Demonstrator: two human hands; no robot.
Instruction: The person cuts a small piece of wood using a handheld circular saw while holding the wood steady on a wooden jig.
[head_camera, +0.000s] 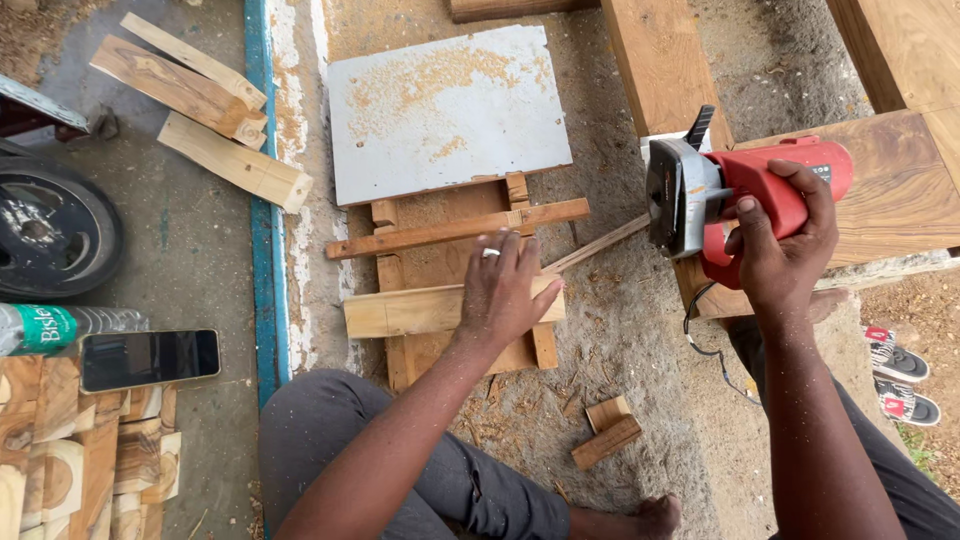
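My right hand (783, 237) grips a red and grey electric hand saw (735, 193), held above the sawdust-covered ground at the right. My left hand (503, 288) presses down on a thin wood strip (600, 244) whose far end reaches the saw's blade side. Under that hand lies a pale wooden plank (400, 311), set across a small wooden frame (400, 268). A longer slat (455, 229) lies across the frame just beyond my fingers. A ring shows on one finger of my left hand.
A dusty white board (445, 110) lies past the frame. Loose wood blocks (205, 110) sit at top left, a tyre (50, 230), a plastic bottle (60, 328) and a phone (150, 358) at left. Large planks (900, 190) lie right. Small offcuts (605, 430) and sandals (900, 375) lie near.
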